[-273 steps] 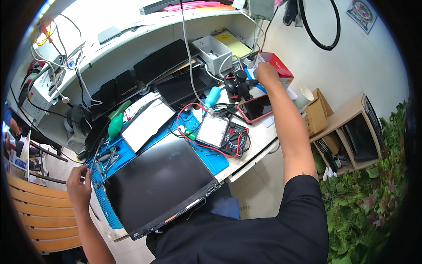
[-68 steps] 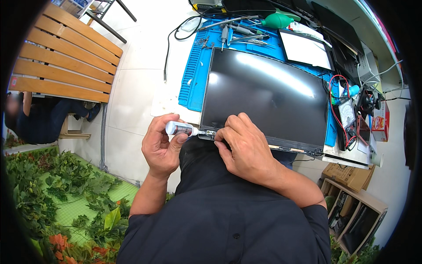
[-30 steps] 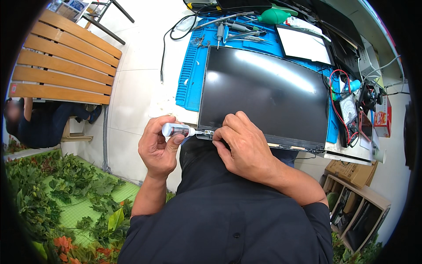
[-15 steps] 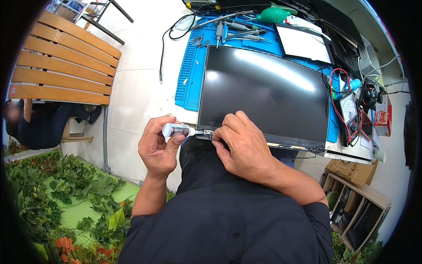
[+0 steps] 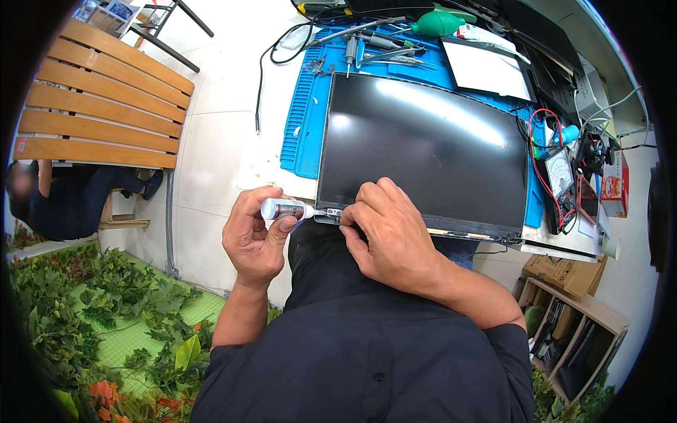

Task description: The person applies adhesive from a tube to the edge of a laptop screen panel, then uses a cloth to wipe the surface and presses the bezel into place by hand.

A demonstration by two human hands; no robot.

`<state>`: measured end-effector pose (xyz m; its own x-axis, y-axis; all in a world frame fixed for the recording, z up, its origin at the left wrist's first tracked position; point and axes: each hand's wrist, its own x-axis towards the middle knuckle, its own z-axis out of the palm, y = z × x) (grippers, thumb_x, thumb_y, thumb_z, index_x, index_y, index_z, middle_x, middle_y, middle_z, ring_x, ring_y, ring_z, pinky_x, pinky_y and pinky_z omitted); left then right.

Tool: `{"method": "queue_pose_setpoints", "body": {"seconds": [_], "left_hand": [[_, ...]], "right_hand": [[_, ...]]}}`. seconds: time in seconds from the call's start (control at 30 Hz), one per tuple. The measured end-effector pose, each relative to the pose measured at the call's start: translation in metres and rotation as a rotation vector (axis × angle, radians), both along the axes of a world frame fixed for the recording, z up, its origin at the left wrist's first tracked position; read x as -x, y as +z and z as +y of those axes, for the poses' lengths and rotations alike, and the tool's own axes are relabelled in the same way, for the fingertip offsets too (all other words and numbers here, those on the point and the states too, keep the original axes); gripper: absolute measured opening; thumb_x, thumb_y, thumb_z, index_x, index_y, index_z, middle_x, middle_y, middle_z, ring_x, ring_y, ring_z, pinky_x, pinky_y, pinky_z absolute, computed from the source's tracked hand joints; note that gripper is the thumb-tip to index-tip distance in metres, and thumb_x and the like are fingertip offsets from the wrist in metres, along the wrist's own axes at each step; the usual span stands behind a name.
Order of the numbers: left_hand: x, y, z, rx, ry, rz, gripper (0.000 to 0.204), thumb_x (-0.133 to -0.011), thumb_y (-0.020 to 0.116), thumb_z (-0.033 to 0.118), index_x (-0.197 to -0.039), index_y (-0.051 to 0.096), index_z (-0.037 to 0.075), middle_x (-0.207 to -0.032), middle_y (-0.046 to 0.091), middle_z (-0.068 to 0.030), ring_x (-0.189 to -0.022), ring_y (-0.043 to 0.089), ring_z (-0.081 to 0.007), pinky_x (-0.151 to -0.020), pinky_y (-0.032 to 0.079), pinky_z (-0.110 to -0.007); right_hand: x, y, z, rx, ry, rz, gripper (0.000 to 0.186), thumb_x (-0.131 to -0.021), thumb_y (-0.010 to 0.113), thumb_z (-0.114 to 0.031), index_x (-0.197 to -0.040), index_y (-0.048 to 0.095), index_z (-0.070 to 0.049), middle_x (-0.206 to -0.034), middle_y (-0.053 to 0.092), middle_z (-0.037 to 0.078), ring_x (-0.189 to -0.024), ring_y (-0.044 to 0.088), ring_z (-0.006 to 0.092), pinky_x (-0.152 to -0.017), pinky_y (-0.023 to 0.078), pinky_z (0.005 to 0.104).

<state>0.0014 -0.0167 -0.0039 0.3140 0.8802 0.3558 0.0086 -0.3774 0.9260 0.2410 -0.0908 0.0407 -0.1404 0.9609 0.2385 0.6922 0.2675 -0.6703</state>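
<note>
the left hand (image 5: 255,236) is curled partway closed around a small white bottle (image 5: 288,209), thumb on the near side and fingers behind it. the bottle lies nearly level, its thin nozzle pointing right at a small metal bracket (image 5: 333,212) on the near left corner of the black screen panel (image 5: 423,151) — whether the tip touches is too small to tell. the right hand (image 5: 388,229) sits just right of the bracket, fingers bent and drawn together at the panel's near edge; what they may pinch is hidden, so i cannot tell.

the panel lies face up, mostly over a blue mat (image 5: 300,137) on the table. on the mat's far part are several slim metal tools (image 5: 398,56), with a green bulb blower (image 5: 437,24) beyond them and a white sheet (image 5: 488,69) to their right. right of the panel — a multimeter (image 5: 560,175) with a red lead (image 5: 534,161), and farther right a red box (image 5: 615,185).
</note>
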Motion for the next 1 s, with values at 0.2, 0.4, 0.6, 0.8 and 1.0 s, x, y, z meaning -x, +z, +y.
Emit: {"method": "queue_pose_setpoints", "body": {"seconds": [0.2, 0.4, 0.6, 0.8, 1.0], "left_hand": [[-0.001, 0.001, 0.0, -0.007, 0.003, -0.001, 0.041, -0.101, 0.085, 0.006, -0.135, 0.068, -0.01, -0.125, 0.07, -0.0168, -0.108, 0.075, -0.021, -0.09, 0.064, -0.032], [0.0, 0.003, 0.0, 0.009, 0.008, 0.012, 0.042, -0.101, 0.085, 0.006, -0.135, 0.067, -0.01, -0.124, 0.07, -0.016, -0.107, 0.075, -0.0206, -0.091, 0.063, -0.032], [0.0, 0.004, 0.0, 0.047, 0.008, -0.006, 0.043, -0.101, 0.085, 0.006, -0.136, 0.066, -0.01, -0.122, 0.07, -0.015, -0.106, 0.075, -0.0197, -0.092, 0.063, -0.032], [0.001, 0.001, 0.0, 0.069, 0.02, -0.037, 0.044, -0.102, 0.085, 0.007, -0.137, 0.066, -0.01, -0.12, 0.071, -0.0143, -0.106, 0.075, -0.0193, -0.092, 0.063, -0.032], [0.001, 0.0, 0.0, 0.083, 0.013, -0.057, 0.044, -0.102, 0.085, 0.007, -0.138, 0.065, -0.01, -0.12, 0.07, -0.0142, -0.106, 0.075, -0.0193, -0.092, 0.062, -0.032]], "right_hand": [[0.0, -0.001, 0.001, -0.009, 0.004, 0.009, 0.016, -0.082, 0.082, 0.001, -0.093, 0.07, -0.001, -0.098, 0.057, 0.012, -0.095, 0.056, 0.0295, -0.084, 0.049, 0.0419], [0.0, 0.0, 0.002, 0.008, 0.01, 0.007, 0.017, -0.082, 0.082, 0.001, -0.093, 0.069, -0.001, -0.098, 0.057, 0.012, -0.095, 0.055, 0.0299, -0.084, 0.049, 0.0419], [-0.001, 0.0, 0.002, 0.015, 0.009, 0.011, 0.016, -0.082, 0.081, 0.0, -0.093, 0.07, -0.001, -0.099, 0.058, 0.012, -0.096, 0.056, 0.0307, -0.085, 0.05, 0.0428], [-0.004, 0.008, 0.002, 0.042, -0.004, 0.056, 0.015, -0.083, 0.082, -0.002, -0.094, 0.072, -0.001, -0.099, 0.059, 0.012, -0.097, 0.058, 0.0311, -0.088, 0.052, 0.0433], [-0.005, 0.004, 0.003, -0.005, 0.042, 0.007, 0.013, -0.085, 0.083, -0.004, -0.093, 0.073, 0.0, -0.098, 0.059, 0.011, -0.097, 0.058, 0.0302, -0.087, 0.053, 0.0419]]}}
